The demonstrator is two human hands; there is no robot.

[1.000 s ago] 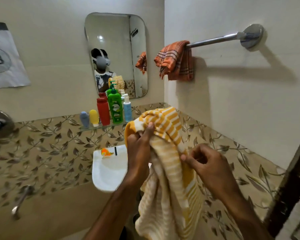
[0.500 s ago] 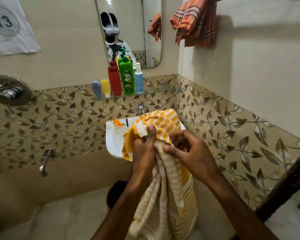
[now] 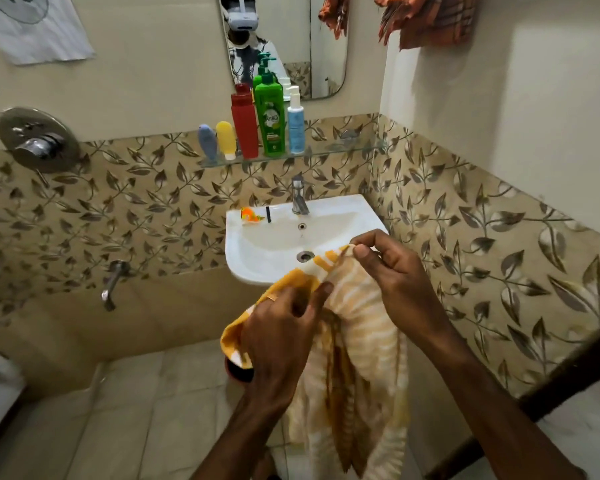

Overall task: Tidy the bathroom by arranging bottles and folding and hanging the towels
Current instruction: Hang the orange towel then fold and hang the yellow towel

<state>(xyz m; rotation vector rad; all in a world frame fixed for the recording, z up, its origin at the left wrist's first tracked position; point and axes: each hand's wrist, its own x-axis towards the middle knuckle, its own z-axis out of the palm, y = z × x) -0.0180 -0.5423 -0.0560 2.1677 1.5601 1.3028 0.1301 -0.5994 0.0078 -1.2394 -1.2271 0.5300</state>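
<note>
A yellow and white striped towel (image 3: pixel 361 358) hangs in front of me, below the sink's front edge. My left hand (image 3: pixel 278 327) grips its bunched upper left part. My right hand (image 3: pixel 392 271) pinches the towel's top edge between thumb and fingers, a little higher and to the right. An orange checked towel (image 3: pixel 426 19) hangs at the top right on the side wall. On the glass shelf (image 3: pixel 343 150) several bottles stand in a row: a blue tube (image 3: pixel 207 142), a yellow tube (image 3: pixel 226 138), a red bottle (image 3: pixel 245 124), a green pump bottle (image 3: pixel 270 112) and a light blue spray bottle (image 3: pixel 296 121).
A white sink (image 3: pixel 257 258) with a chrome tap (image 3: pixel 298 197) stands against the leaf-patterned tiles. A mirror (image 3: pixel 326 46) hangs above the shelf. A shower mixer (image 3: pixel 37 140) and a low spout (image 3: pixel 113 282) are on the left wall. A dark door frame (image 3: pixel 568 368) crosses the lower right.
The view has tilted down, so the sink shows fully and the towel rail is out of view. My hands have lowered the towel, and my right hand has slid up to pinch its top edge.
</note>
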